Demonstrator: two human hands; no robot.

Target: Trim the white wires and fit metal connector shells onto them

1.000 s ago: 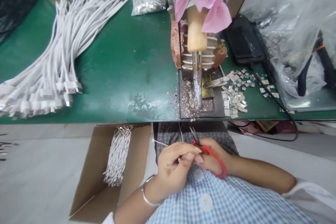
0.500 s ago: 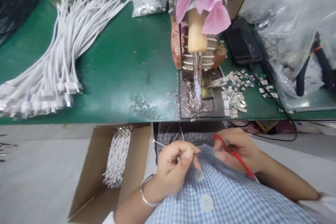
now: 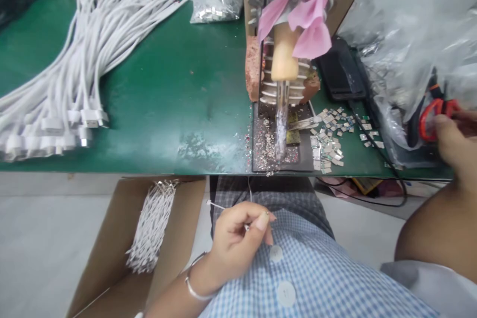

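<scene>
My left hand is closed in a pinch in front of the checked apron, thumb against the forefinger. It holds a thin white cable, whose small plug end sticks out to the left; the tip between the fingers is too small to make out. Over at the right edge of the bench, my right hand has its thumb and fingers at the red-handled scissors. Their blades are not visible. Beside them are pliers with black and orange handles, lying by the clear plastic bags.
A soldering iron hangs tip down over a dark, solder-strewn plate. Small metal connectors lie to its right, near a phone. White USB cables lie at left. Below, a cardboard box holds white cables.
My right hand has moved from in front of the apron up to the bench's right side, carrying the red-handled scissors. My left hand keeps its pinch on the cable. The view has shifted slightly.
</scene>
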